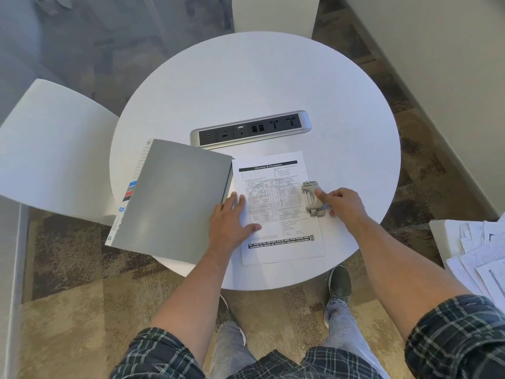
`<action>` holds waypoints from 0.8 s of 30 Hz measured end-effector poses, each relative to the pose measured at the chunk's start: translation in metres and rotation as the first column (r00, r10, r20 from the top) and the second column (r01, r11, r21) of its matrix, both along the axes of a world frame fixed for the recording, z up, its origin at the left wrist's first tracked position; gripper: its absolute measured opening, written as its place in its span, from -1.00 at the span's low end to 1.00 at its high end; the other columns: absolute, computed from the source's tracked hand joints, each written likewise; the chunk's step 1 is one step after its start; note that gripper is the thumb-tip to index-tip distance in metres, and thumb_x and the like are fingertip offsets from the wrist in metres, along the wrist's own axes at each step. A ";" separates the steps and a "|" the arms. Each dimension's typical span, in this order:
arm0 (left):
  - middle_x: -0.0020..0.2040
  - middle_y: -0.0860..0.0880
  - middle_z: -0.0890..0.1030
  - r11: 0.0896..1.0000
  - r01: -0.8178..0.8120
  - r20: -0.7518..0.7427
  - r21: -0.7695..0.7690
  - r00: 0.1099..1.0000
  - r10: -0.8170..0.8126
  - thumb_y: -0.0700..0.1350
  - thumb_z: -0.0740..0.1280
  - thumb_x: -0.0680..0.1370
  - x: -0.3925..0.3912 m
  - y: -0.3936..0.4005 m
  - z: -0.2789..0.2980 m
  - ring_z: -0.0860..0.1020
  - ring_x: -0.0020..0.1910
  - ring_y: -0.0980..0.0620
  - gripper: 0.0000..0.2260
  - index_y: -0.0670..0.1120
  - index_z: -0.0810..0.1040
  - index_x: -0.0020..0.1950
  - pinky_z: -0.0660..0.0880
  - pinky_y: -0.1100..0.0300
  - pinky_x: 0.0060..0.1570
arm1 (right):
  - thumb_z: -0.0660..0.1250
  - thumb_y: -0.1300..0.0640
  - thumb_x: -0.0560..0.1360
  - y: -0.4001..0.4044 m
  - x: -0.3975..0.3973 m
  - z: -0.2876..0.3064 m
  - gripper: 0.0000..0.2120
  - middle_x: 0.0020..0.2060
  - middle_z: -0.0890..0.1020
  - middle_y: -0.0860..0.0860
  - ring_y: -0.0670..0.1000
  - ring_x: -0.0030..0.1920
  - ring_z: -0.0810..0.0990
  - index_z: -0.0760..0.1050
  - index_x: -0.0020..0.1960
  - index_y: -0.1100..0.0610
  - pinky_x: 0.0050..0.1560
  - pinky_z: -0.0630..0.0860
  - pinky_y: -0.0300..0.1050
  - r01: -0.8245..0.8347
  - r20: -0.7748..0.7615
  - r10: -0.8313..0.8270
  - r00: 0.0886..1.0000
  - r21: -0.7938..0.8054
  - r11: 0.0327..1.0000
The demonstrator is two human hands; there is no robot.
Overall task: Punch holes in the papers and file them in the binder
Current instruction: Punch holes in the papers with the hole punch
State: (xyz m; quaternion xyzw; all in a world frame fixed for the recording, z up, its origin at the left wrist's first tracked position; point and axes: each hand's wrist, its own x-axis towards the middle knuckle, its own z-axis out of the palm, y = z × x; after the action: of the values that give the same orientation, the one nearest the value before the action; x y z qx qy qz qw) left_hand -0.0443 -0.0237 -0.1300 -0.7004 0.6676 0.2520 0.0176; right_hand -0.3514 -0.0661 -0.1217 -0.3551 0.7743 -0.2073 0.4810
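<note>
The round white worktop (273,86) fills the centre of the frame. The grey binder (175,198) is seen centre-left, closed, its lower corner overhanging the worktop edge; coloured index tabs poke out along its left side. It is judged stiff and fairly heavy, best opened by the cover's free right edge, which lies just beside the paper. The printed sheet (281,242) lies flat just right of the binder, lower centre. It is judged light, floppy and apt to slide on the smooth top, so it is best pinned flat while punched, then lifted by an edge or corner. The hole punch (311,198) sits on the sheet's right edge, centre-right; small, metal, rigid, prob. heavy enough to stay put. It is pressed best from above on the lever.

The left hand (233,220) is laid flat on the sheet's left part, fingers spread, nothing gripped. The right hand (341,203) rests against the punch, fingers only loosely bent, one fingertip on the lever; no real grip is seen.

Other things: a power/data socket strip (251,128) is set in the worktop just above the sheet and binder, not in the way. A white chair (54,149) stands at left, close to the binder's spine side, which could crowd the cover when swung open. More loose papers (481,258) are piled at lower right, well apart from the worktop.
</note>
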 end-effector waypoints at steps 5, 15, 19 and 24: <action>0.63 0.02 0.18 1.000 0.004 0.059 0.007 0.998 -0.004 0.32 0.47 0.42 -0.010 -0.007 0.008 0.25 0.49 -0.12 -0.11 -0.01 0.22 0.62 0.35 0.01 0.39 | 0.50 -0.29 0.44 0.001 0.000 0.003 -0.45 -0.33 0.60 0.02 -0.05 -0.40 0.49 0.57 -0.02 0.22 -0.31 0.34 -0.14 -0.011 0.011 0.011 1.000 0.005 1.000; 0.54 0.01 0.27 1.000 -0.020 0.098 0.018 0.995 0.018 0.22 0.54 0.40 -0.023 -0.011 0.016 0.32 0.37 -0.11 -0.13 -0.09 0.27 0.58 0.46 0.04 0.25 | 0.49 -0.31 0.44 0.001 0.001 0.005 -0.50 -0.34 0.58 0.02 -0.03 -0.39 0.48 0.52 -0.11 0.14 -0.30 0.34 -0.12 -0.026 0.001 0.026 1.000 -0.005 1.000; 0.53 -0.01 0.29 0.999 -0.038 0.081 0.022 0.996 0.036 0.18 0.57 0.39 -0.026 -0.011 0.017 0.32 0.38 -0.12 -0.15 -0.10 0.30 0.55 0.47 0.02 0.25 | 0.48 -0.32 0.44 0.002 0.001 0.003 -0.49 -0.32 0.59 0.02 -0.02 -0.38 0.48 0.52 -0.10 0.14 -0.30 0.34 -0.11 -0.033 -0.003 0.033 0.999 -0.021 0.999; 0.39 -0.16 0.37 0.953 -0.299 -0.011 0.054 0.954 0.300 0.21 0.60 0.33 -0.036 -0.011 0.024 0.40 0.34 -0.16 -0.09 -0.13 0.28 0.50 0.47 0.02 0.27 | 0.47 -0.35 0.43 0.001 0.001 0.003 -0.47 -0.34 0.60 0.01 -0.02 -0.38 0.49 0.52 -0.10 0.13 -0.29 0.35 -0.10 -0.048 -0.028 0.048 0.998 -0.017 0.999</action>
State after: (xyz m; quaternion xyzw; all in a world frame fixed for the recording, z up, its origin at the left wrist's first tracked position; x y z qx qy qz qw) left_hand -0.0802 -0.0349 -0.1064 -0.7903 0.5472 0.2755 -0.0094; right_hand -0.3500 -0.0647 -0.1189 -0.3806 0.7704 -0.1975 0.4718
